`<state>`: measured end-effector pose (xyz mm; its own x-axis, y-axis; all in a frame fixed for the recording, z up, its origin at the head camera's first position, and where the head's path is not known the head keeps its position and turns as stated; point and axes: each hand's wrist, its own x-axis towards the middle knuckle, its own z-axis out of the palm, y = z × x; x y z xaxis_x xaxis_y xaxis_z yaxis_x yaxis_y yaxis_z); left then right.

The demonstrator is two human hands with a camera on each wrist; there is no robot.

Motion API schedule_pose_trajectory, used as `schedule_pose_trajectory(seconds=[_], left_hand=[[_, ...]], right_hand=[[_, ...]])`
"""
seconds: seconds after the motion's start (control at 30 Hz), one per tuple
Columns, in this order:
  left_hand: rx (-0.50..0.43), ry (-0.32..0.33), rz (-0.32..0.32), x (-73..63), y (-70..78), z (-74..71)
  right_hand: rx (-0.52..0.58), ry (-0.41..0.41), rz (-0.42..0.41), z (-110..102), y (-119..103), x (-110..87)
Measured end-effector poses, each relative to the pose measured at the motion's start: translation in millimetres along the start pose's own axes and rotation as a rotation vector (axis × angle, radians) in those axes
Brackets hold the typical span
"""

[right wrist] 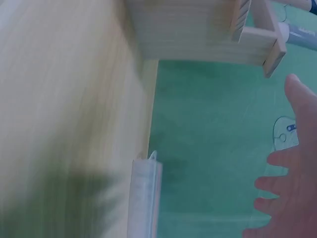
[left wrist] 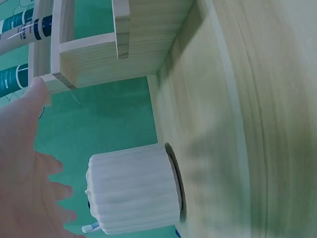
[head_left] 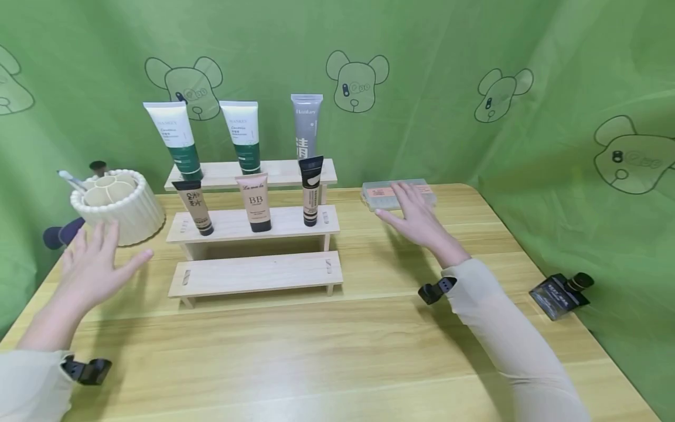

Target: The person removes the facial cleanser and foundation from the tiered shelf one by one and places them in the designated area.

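My left hand (head_left: 95,269) is held over the table with fingers spread, close to a white ribbed holder (head_left: 150,205) in the head view. That holder (left wrist: 133,191) also shows beyond the fingers in the left wrist view. My right hand (head_left: 413,217) hovers with straight fingers over a flat clear plastic case (head_left: 379,202) that has a pink label. Both hands hold nothing. Between them stands a three-step wooden rack (head_left: 253,275). Two white-and-green tubes (head_left: 242,132) and a grey tube (head_left: 307,126) stand on its top step. A BB cream tube (head_left: 255,199) and two black-and-beige tubes (head_left: 194,208) occupy the middle one.
A makeup brush (head_left: 98,167) and a white-tipped stick (head_left: 71,177) poke out of the ribbed holder. Something dark purple (head_left: 68,231) lies beside it. A dark bottle with a black cap (head_left: 559,296) lies by the right table edge. A green curtain (head_left: 422,35) hangs behind.
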<state>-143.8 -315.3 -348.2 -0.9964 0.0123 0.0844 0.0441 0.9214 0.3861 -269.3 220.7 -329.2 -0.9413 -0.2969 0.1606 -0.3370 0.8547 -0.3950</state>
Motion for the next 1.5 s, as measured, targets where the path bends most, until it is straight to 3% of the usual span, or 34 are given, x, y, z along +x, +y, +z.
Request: schedule_pose_trajectory(seconds=[0.47,0.63,0.87,1.13,1.33,1.5], left_hand=[[-0.032,0.027,0.141,-2.9,1.0,15.1],[-0.086,-0.011,0.199,-3.6,0.6,23.5],[-0.159,-0.065,0.245,-6.3,5.8,28.9],[-0.138,-0.068,0.316,-6.2,11.4,34.3],[-0.137,-0.081,0.367,-5.2,12.2,38.8],[-0.13,-0.087,0.374,-5.3,13.9,40.2]], right_hand=[[0.299,0.083,-0.143,4.6,-44.4,2.8],[0.488,0.12,-0.221,8.9,-59.3,7.6],[0.731,0.084,-0.269,13.2,-85.7,12.6],[0.806,0.04,-0.287,11.0,-118.9,9.4],[0.887,0.054,-0.272,27.1,-115.3,23.8],[0.887,0.065,-0.236,37.9,-111.3,32.3]])
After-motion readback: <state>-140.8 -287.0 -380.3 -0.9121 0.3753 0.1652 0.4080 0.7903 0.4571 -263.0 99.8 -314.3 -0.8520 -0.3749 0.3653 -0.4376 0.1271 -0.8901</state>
